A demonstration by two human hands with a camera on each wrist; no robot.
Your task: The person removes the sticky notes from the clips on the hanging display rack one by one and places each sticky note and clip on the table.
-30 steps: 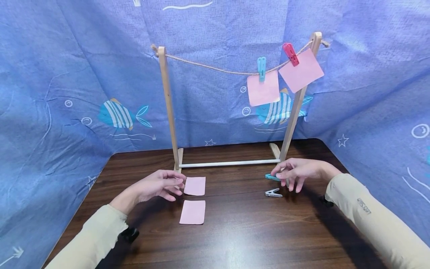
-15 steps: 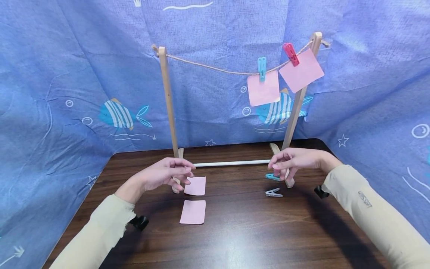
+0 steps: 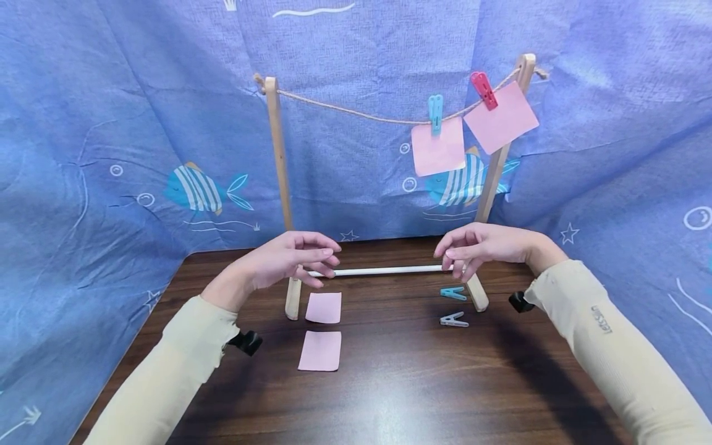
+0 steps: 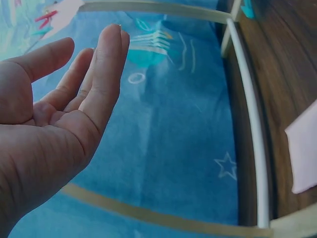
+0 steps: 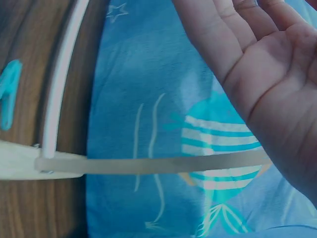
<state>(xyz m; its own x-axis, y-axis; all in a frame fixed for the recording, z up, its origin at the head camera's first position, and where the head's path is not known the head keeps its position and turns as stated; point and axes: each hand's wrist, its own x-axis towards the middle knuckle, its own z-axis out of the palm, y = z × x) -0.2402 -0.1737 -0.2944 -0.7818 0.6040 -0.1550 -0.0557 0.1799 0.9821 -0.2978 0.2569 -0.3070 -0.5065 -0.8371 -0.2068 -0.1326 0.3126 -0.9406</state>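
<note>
My left hand (image 3: 289, 256) is raised above the left side of the table, fingers loosely bent and holding nothing. Below it lie two pink paper squares, a far one (image 3: 324, 308) and a near one (image 3: 319, 351). Across from it hovers my right hand (image 3: 489, 243), its relaxed fingers likewise without anything in them. Under that hand a blue clothespin (image 3: 453, 293) and a grey clothespin (image 3: 454, 319) rest on the wood. On the cord (image 3: 356, 112), a light-blue clothespin (image 3: 436, 111) and a red clothespin (image 3: 484, 90) each hold up a pink square.
Two wooden posts, left (image 3: 278, 148) and right (image 3: 492, 176), carry the cord. A white rod (image 3: 389, 270) joins them low down, behind the hands. Blue fish-print cloth (image 3: 345, 185) surrounds the dark wooden table (image 3: 400, 371) at the back and sides.
Both hands have risen away from the tabletop, the left also shifting right. The right hand has left the clothespins, which stay in place, as do the paper squares.
</note>
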